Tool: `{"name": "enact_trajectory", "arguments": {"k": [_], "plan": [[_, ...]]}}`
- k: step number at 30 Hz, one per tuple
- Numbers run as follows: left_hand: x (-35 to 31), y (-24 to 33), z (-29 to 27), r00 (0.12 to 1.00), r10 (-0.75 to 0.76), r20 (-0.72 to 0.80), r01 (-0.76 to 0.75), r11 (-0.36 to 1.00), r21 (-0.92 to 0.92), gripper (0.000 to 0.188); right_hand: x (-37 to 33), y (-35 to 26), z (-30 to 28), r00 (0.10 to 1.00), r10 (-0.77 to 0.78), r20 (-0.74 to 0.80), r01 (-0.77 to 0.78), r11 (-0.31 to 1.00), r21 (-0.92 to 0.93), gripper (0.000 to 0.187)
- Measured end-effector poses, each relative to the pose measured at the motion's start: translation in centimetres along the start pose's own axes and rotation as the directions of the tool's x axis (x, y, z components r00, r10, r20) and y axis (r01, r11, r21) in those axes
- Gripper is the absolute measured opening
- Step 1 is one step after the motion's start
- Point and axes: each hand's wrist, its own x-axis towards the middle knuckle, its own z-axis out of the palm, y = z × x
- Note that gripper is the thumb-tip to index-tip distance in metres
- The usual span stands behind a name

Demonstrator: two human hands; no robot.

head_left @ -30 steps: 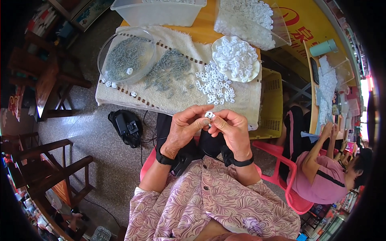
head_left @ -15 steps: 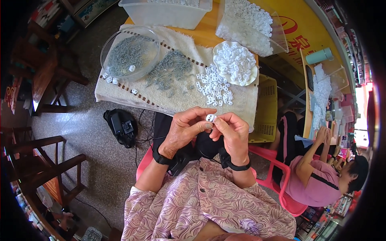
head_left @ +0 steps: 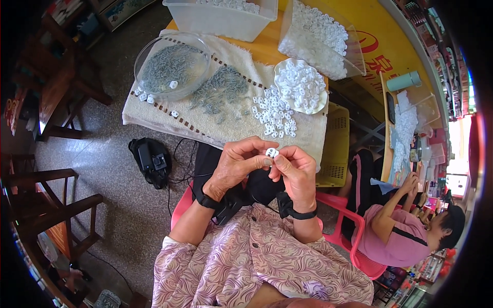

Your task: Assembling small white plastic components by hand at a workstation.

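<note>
Between my two hands, above the near edge of the towel, is a small white plastic piece point(head_left: 272, 152) with holes in it. My left hand point(head_left: 231, 167) pinches it between thumb and fingertips. From the other side, my right hand point(head_left: 297, 172) closes its thumb and index finger on the same piece. Just beyond lie several similar loose white pieces point(head_left: 275, 115), and a heap of them fills a scalloped white plate point(head_left: 323, 101). Small grey metal pins or screws point(head_left: 221, 87) are spread on the towel. More of them fill a round clear tub point(head_left: 137, 77).
A cream towel point(head_left: 246, 134) covers the table's near part. Behind stand a translucent bin point(head_left: 215, 23) and a clear bag point(head_left: 308, 38) of white pieces. A yellow crate point(head_left: 333, 172) sits at right, near a seated person point(head_left: 395, 231). A black device point(head_left: 151, 160) with cables lies on the floor.
The white piece has tilted slightly between my fingertips, showing its holes differently. Both hands keep their pinch in nearly the same place. The whole view has shifted a little.
</note>
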Motion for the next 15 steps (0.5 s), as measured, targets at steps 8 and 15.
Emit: {"name": "enact_trajectory", "arguments": {"k": [8, 15], "plan": [[0.0, 0.3, 0.3, 0.998, -0.016, 0.059, 0.017, 1.000, -0.011, 0.028, 0.1, 0.2, -1.5, 0.997, 0.056, 0.043, -0.059, 0.996, 0.060, 0.011], [0.0, -0.4, 0.1, 0.995, -0.041, 0.092, 0.044, 0.998, -0.035, 0.029, 0.0, 0.4, -1.8, 0.994, 0.097, 0.045, -0.101, 0.991, 0.090, 0.009]]}}
